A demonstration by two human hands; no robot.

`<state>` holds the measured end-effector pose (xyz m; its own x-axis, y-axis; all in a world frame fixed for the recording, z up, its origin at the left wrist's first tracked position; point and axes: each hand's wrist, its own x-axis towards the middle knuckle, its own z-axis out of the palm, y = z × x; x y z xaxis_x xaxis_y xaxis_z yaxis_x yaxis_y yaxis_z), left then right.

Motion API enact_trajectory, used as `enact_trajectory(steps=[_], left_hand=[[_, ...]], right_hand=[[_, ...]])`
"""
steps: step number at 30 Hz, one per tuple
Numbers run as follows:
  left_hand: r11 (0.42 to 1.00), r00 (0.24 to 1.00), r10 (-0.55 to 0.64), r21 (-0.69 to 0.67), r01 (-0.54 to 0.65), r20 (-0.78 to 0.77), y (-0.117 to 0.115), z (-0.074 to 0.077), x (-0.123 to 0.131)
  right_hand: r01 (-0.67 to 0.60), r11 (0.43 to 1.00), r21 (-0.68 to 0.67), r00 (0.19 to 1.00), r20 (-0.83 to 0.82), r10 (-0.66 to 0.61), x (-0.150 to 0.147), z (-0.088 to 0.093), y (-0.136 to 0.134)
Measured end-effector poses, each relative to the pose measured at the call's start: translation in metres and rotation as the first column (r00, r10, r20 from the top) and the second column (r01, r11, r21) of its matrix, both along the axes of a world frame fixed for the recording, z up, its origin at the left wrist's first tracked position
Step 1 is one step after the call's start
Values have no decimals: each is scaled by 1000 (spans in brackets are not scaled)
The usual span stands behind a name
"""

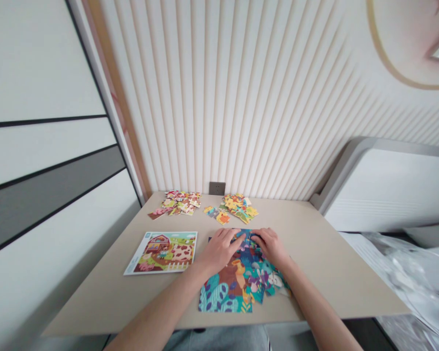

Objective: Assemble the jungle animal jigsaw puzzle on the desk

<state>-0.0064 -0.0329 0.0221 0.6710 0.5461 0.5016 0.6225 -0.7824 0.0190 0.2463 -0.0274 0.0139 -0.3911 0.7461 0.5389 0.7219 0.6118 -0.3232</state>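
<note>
A partly joined jigsaw puzzle [237, 278] in dark blue, brown and teal lies in front of me, with loose-edged pieces along its right side. My left hand [221, 248] rests on its upper left part, fingers stretched out over the surface. Over the upper right part is my right hand [273, 247], its fingers bent and closed at a blue puzzle piece [246, 234] near the top edge. The fingertips of both hands are close together there. Part of the puzzle is hidden under the hands and the right forearm.
Left of the puzzle lies a farm picture card [168, 253]. Toward the wall sit a pile of farm-coloured pieces [183, 202] and a pile of yellow-green pieces [239, 207]. A socket [217, 188] is on the wall. Clear plastic wrapping [406, 273] lies beyond the table's [336, 273] right edge.
</note>
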Motion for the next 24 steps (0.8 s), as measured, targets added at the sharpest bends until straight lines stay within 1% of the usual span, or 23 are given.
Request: enact_trajectory(steps=[3,6,8,10,11,13,15,16,18,20,22,24], left_hand=[[1000,1000,-16,-21,16,18,0,-3,2],[998,995,7,-63,0,101,6,-11,0],[992,981,62,-117,-40,185,12,-17,-5],[982,965,102,-177,-59,243,16,-21,-11],[978,960,104,-203,-51,260,17,-21,-14],[972,962,65,-235,-1,267,16,-20,-17],[965,974,4,-256,56,227,11,-17,-18],[960,982,-23,-270,75,189,8,-16,-18],[950,993,-52,-302,81,104,3,-17,-16],[941,998,-44,-333,57,46,0,-19,-15],[934,999,-22,-355,31,29,-1,-21,-15],[929,999,-6,-371,21,41,-1,-23,-15]], right_hand=[[-6,1000,-9,1000,-12,6,0,-1,1],[2,1000,-10,1000,-30,-2,7,-5,2],[49,999,-16,994,-96,-50,16,-8,3],[110,993,-51,971,-208,-118,24,-11,5],[123,989,-86,955,-260,-141,28,-12,6],[80,983,-165,946,-299,-128,31,-14,7],[24,974,-226,973,-218,-75,30,-16,8],[28,969,-244,988,-140,-63,29,-16,8],[102,962,-255,995,30,-97,26,-17,9],[177,951,-255,979,143,-144,24,-19,8],[179,948,-261,974,182,-134,23,-19,8],[152,954,-260,979,171,-110,23,-19,8]])
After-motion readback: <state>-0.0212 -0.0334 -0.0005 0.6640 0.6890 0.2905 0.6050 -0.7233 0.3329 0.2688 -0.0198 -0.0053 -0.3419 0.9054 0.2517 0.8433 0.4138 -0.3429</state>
